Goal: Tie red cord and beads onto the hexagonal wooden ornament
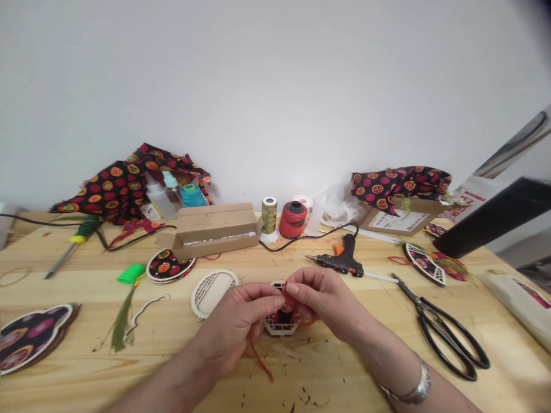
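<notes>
My left hand [241,321] and my right hand [322,301] meet over a small hexagonal wooden ornament [280,324] with patterned fabric inside, lying on the wooden table [301,373]. Both hands pinch a red thread [260,358] above the ornament. A loose end of the thread trails toward me under the left hand. A silver bracelet sits on my right wrist.
A round wooden frame [213,291] lies left of my hands, a black glue gun [342,261] behind them, black scissors [443,327] to the right. Thread spools [293,219], a cardboard box [210,229], bottles, patterned fabric [124,183], a screwdriver [71,246] and fabric-covered pieces [30,335] surround them.
</notes>
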### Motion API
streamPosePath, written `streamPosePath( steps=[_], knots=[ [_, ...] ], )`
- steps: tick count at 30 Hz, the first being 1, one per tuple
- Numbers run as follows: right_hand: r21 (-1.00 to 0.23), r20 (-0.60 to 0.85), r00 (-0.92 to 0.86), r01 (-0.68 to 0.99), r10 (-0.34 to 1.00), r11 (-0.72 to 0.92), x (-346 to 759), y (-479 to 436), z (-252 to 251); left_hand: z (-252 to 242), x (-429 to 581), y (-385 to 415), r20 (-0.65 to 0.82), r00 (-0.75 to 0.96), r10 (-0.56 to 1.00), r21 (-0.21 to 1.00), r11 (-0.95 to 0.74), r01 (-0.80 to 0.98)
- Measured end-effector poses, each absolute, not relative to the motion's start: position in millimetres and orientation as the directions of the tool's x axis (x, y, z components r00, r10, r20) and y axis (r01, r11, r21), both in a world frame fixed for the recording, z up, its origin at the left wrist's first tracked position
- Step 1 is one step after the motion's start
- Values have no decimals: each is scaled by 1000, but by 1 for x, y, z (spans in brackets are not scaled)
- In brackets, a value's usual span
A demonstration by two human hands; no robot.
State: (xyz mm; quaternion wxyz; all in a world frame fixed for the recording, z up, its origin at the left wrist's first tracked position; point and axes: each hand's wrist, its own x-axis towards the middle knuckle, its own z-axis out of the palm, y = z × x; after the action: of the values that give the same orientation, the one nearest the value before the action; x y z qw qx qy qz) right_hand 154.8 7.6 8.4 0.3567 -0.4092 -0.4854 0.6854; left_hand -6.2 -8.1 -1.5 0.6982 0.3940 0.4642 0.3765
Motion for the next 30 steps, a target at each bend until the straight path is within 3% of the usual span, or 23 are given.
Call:
streamPosePath(
  steps=[9, 17, 20, 25, 30],
  knots=[
    [-969, -87, -375, 248, 923, 9, 159, 10, 14, 1, -6, -5, -364, 187, 912, 880, 403, -250],
    [-791, 208, -284, 515, 936, 332, 157, -1, 13, 7, -5, -3, -365, 140, 921, 851, 391, -350],
    [-622, 355, -357, 599, 864, 503, 152, -10, 10, 9, -3, -5, -372, 177, 911, 803, 411, -431],
    [-135, 588, -555, 650, 589, 748, 146, -18, 2, 7, -2, -6, -396, 182, 900, 758, 432, -489],
    [125, 470, -753, 573, 461, 810, 142, -21, -3, 3, -5, -5, -445, 199, 873, 715, 480, -508]
  ],
)
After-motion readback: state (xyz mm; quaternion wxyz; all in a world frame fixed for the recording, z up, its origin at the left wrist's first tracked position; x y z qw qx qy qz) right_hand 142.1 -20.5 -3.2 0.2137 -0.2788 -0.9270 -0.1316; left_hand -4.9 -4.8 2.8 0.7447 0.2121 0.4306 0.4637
